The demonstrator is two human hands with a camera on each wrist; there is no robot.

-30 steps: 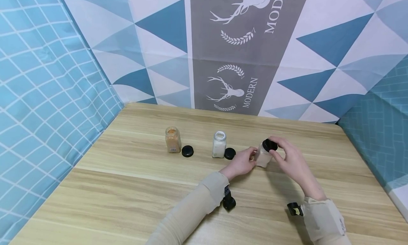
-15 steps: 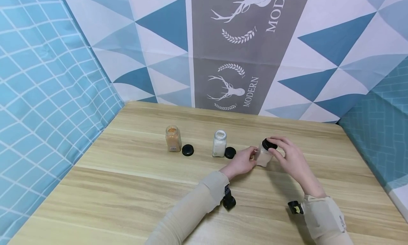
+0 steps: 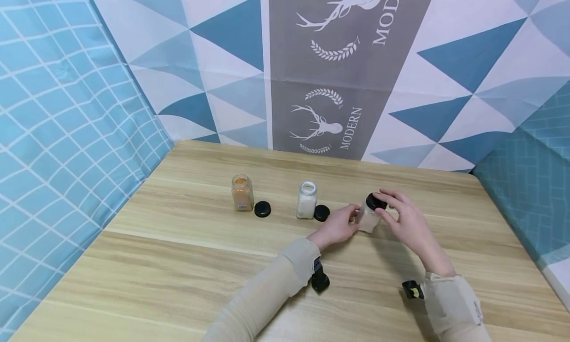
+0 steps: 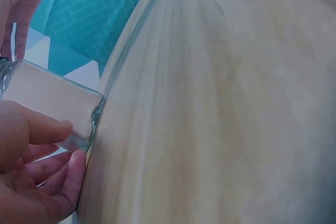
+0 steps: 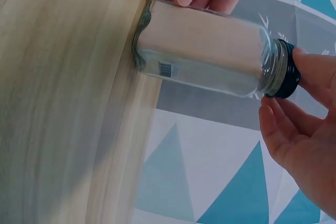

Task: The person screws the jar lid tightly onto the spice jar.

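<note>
A square glass jar point(image 5: 207, 45) holding pale beige powder stands on the table at the right of the head view. Its black screw lid point(image 3: 376, 201) sits on the mouth; in the right wrist view some glass thread shows below it. My left hand point(image 3: 337, 226) holds the jar low on its side, thumb point(image 4: 50, 128) against the glass. From the right, my right hand point(image 3: 407, 223) pinches the lid's rim between thumb and fingers. Left of the hands stands an uncapped jar of white powder point(image 3: 307, 202), beside its black lid point(image 3: 321, 213).
Farther left are an uncapped jar of orange-brown powder point(image 3: 242, 193) and another black lid point(image 3: 262, 209) lying on the wooden table point(image 3: 178, 263). A patterned cloth point(image 3: 231, 60) hangs behind the table's back edge. Blue tiled cloths point(image 3: 58, 134) flank both sides.
The right fingers shift very slightly at the lid. Both hands and the jars otherwise stay in place; the head view moves a little.
</note>
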